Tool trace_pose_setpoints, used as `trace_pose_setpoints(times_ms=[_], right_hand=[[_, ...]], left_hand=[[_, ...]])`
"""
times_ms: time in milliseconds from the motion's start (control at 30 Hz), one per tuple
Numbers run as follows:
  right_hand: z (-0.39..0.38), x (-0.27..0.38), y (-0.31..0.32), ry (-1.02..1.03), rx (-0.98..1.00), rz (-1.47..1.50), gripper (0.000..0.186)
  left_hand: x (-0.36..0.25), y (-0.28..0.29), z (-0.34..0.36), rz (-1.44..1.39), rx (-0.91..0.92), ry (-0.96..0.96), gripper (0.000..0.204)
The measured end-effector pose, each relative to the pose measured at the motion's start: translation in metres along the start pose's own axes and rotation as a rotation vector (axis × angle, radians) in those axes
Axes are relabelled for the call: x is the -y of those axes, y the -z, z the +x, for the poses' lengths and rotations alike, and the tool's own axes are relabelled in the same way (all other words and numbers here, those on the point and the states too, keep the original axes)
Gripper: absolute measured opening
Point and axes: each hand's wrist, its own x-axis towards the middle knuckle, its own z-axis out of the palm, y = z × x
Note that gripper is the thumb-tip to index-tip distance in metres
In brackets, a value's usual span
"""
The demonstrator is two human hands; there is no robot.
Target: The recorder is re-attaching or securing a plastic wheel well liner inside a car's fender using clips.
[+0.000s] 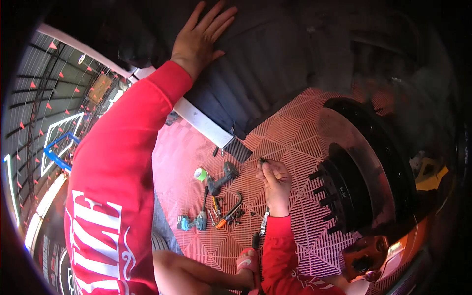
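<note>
My left hand (196, 46) lies flat, fingers spread, against a black wheel-arch liner (255, 73) at the top. Lower down, over the floor, my right hand (276, 183) pinches a small dark fastener (262, 161) between thumb and fingers; it is too small to tell whether it is a clip or a bolt. Just left of that hand, a pale sill edge (206, 123) ends in a dark textured piece (238, 149). To its right stands a black wheel hub (344, 191) with several studs, beside a large disc (366, 162).
On the red grid floor (290, 128) lie a dark cordless power tool (221, 179), a teal cordless driver (192, 222), an orange-handled tool (223, 222), a bright green round item (200, 174) and several small parts. An orange brake caliper (366, 258) shows at the lower right.
</note>
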Motion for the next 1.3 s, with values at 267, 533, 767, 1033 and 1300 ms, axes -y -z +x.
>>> trace_pose_setpoints(times_ms=[267, 533, 767, 1033, 1300], right_hand=[[0.015, 0.013, -0.047, 0.228, 0.043, -0.247, 0.018], [0.129, 0.06, -0.16, 0.865, -0.125, -0.405, 0.022], [0.227, 0.093, -0.28, 1.001, -0.082, 0.158, 0.024], [0.247, 0.072, -0.28, 1.177, -0.085, 0.022, 0.023], [0.231, 0.051, -0.313, 1.371, -0.228, -0.052, 0.026]], left_hand=[[-0.018, 0.01, -0.006, 0.069, -0.049, 0.121, 0.074], [-0.025, 0.041, -0.013, 0.057, -0.004, 0.102, 0.057], [0.035, 0.042, -0.013, -0.378, -0.142, -0.071, 0.04], [0.026, 0.032, -0.035, -0.106, -0.15, -0.023, 0.084], [0.046, 0.04, -0.045, -0.088, -0.103, -0.076, 0.113]])
